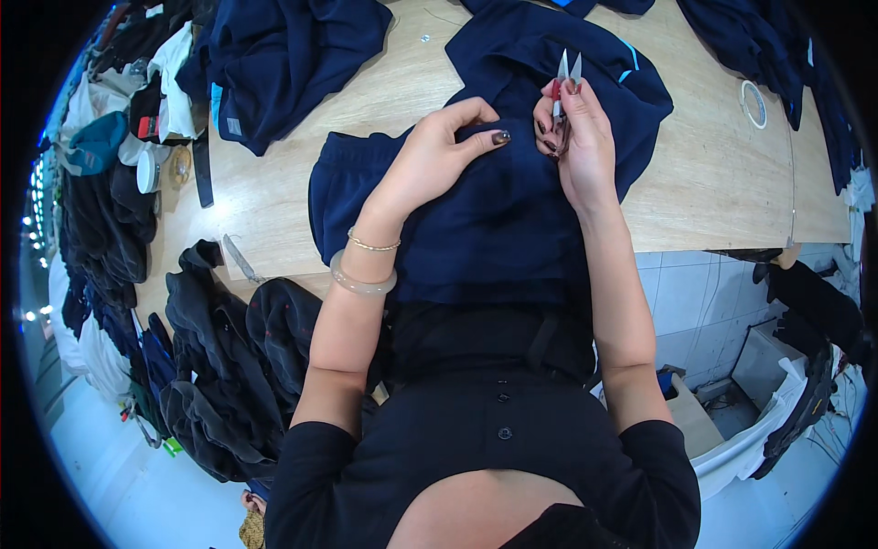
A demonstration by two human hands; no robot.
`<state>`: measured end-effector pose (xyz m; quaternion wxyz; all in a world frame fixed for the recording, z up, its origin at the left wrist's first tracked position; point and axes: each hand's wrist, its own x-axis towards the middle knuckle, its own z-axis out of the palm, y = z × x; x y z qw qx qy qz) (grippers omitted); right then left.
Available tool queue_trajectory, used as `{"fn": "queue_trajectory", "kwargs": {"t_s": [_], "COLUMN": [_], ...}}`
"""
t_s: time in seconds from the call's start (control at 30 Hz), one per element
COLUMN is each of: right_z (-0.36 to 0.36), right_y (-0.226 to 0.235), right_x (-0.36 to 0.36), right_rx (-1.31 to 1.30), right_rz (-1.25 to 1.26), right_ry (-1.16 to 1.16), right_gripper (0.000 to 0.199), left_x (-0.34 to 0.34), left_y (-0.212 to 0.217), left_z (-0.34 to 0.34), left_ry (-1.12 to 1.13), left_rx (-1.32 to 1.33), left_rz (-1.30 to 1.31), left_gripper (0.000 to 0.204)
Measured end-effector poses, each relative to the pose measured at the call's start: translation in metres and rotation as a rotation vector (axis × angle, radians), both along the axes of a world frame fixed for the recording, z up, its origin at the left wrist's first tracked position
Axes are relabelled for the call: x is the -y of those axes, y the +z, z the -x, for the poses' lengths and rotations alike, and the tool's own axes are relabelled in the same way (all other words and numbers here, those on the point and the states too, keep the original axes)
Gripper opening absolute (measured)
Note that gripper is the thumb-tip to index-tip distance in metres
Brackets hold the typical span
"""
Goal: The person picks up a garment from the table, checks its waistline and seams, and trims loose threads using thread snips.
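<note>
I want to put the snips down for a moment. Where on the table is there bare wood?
Bare table lies right of the navy garment, between it and the tape roll. Another free strip runs left of the garment, below the dark pile. The left edge is crowded with clothes. The right hand holds the snips.

One head-worn fisheye camera looks steeply down, close over the wooden table (302, 174) edge and lap.
</note>
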<state>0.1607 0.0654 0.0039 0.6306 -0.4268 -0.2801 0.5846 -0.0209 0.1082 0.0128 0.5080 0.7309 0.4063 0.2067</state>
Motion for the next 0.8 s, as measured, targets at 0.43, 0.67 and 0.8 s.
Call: {"fn": "queue_trajectory", "kwargs": {"t_s": [0.43,0.67,0.8], "right_z": [0.0,0.004,0.005], "right_y": [0.093,0.102,0.101], "right_x": [0.047,0.05,0.052], "right_rx": [1.021,1.12,1.05], "right_rz": [0.113,0.14,0.142], "right_ry": [0.124,0.117,0.105], "right_gripper": [0.021,0.024,0.025], "left_x": [0.012,0.019,0.022], "left_y": [0.053,0.058,0.063], "left_z": [0.005,0.002,0.003], "left_ry": [0.149,0.211,0.198], "left_rx": [0.202,0.254,0.15], "left_rz": [-0.055,-0.266,-0.254], "left_gripper": [0.041,0.035,0.033]}}
